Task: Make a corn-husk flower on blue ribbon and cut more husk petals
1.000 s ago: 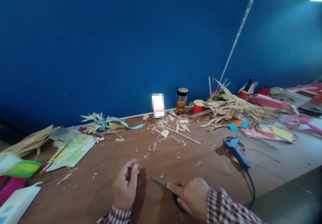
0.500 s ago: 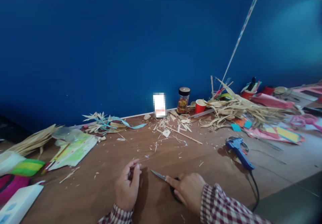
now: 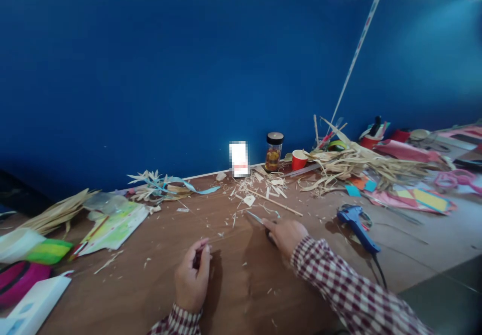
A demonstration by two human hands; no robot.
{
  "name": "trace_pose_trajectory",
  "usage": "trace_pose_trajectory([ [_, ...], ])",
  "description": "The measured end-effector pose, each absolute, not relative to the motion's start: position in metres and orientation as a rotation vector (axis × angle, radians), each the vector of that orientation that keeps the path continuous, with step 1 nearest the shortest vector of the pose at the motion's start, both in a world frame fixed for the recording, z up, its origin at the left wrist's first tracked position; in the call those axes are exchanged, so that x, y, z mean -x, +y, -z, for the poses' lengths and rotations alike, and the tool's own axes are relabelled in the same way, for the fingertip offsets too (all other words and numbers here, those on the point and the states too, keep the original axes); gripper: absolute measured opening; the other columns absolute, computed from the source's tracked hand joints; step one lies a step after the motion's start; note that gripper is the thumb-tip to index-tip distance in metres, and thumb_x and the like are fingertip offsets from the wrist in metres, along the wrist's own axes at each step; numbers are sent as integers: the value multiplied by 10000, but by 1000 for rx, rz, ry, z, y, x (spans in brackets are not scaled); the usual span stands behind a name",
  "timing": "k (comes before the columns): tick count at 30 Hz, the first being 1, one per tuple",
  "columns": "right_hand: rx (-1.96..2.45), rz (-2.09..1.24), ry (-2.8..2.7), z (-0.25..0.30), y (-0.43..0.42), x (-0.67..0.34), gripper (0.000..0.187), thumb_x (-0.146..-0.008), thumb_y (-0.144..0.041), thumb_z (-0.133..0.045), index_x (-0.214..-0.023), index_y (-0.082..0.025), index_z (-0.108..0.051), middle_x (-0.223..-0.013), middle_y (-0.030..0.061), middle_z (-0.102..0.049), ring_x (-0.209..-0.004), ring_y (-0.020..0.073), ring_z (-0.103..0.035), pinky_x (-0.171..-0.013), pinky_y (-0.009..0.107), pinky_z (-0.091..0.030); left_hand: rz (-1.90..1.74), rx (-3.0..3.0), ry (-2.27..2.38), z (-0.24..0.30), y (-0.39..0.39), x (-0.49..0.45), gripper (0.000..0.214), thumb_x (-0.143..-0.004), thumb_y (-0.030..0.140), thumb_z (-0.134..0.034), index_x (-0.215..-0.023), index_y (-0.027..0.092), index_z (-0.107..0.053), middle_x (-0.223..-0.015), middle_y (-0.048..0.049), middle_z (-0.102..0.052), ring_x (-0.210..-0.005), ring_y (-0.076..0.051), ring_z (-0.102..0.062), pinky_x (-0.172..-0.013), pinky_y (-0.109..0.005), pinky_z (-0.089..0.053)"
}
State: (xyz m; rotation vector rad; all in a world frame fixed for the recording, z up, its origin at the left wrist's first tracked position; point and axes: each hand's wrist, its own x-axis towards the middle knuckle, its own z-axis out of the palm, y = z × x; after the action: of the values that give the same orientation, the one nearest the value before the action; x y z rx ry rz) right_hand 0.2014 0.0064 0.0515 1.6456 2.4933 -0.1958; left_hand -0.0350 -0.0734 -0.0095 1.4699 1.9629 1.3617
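My right hand point(image 3: 288, 235) is closed around the dark handles of a pair of scissors point(image 3: 255, 217), its index finger stretched along them. The blades point up and left toward the scattered shavings point(image 3: 243, 189). Lower down, my left hand point(image 3: 194, 272) is raised over the wooden table with its fingers curled in and the thumb against them. Whatever lies between those fingertips, if anything, is too small to make out. A thin bamboo stick point(image 3: 280, 203) lies just beyond the scissors.
To the right lies a blue glue gun point(image 3: 357, 224) with its cord. Behind it are dry husks point(image 3: 361, 159), a red paper cup point(image 3: 299, 160) and a lidded jar point(image 3: 273, 153). On the left lie a painted sheet point(image 3: 120, 227) and tape rolls point(image 3: 48, 251). A blue partition point(image 3: 169, 74) stands behind.
My right hand has moved up and away from me with the scissors, toward the shavings. My left hand has hardly moved. The view has shifted slightly.
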Motion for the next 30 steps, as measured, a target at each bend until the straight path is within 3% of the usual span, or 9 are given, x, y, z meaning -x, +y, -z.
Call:
trace_pose_trajectory([
  [3, -1741, 256, 2587, -55, 22, -203, 393, -841, -283, -424, -1232, -316, -408, -981, 85, -611, -837, 228, -607, -661, 317, -447, -1335, -1495, 1960, 11, -70, 30, 348, -766, 401, -492, -1006, 167, -584, -885, -80, -669, -762, -205, -642, -696, -332, -521],
  [8, -1735, 311, 2600, -48, 35, -176, 270, -797, -286, -497, -1052, -234, -568, -937, 92, -632, -822, 226, -616, -660, 306, -467, -1319, -1729, 1806, 5, -44, 0, 309, -779, 373, -475, -974, 161, -587, -954, -92, -644, -843, -211, -619, -750, -350, -509],
  [16, -1657, 260, 2723, -36, 38, -157, 240, -837, -240, -433, -984, -200, -618, -865, 101, -646, -769, 218, -630, -630, 316, -500, -1253, -2144, 1704, 16, -3, -34, 339, -803, 308, -436, -1086, 155, -543, -1100, -129, -582, -1020, -246, -537, -877, -449, -439],
  [21, -1758, 187, 2722, -30, 23, -155, 317, -896, -231, -306, -1034, -202, -590, -892, 109, -618, -791, 230, -620, -589, 325, -509, -1219, -2226, 1662, 33, 1, -25, 327, -813, 313, -420, -1060, 153, -563, -1083, -127, -603, -1001, -231, -562, -845, -406, -477],
  [30, -2079, 326, 2637, -12, 14, -156, 278, -896, -299, -336, -981, -223, -589, -871, 64, -612, -792, 176, -614, -620, 244, -491, -1066, -2291, 1663, 36, -1, -24, 324, -822, 281, -395, -1082, 164, -548, -1077, -106, -623, -973, -204, -591, -809, -356, -509],
])
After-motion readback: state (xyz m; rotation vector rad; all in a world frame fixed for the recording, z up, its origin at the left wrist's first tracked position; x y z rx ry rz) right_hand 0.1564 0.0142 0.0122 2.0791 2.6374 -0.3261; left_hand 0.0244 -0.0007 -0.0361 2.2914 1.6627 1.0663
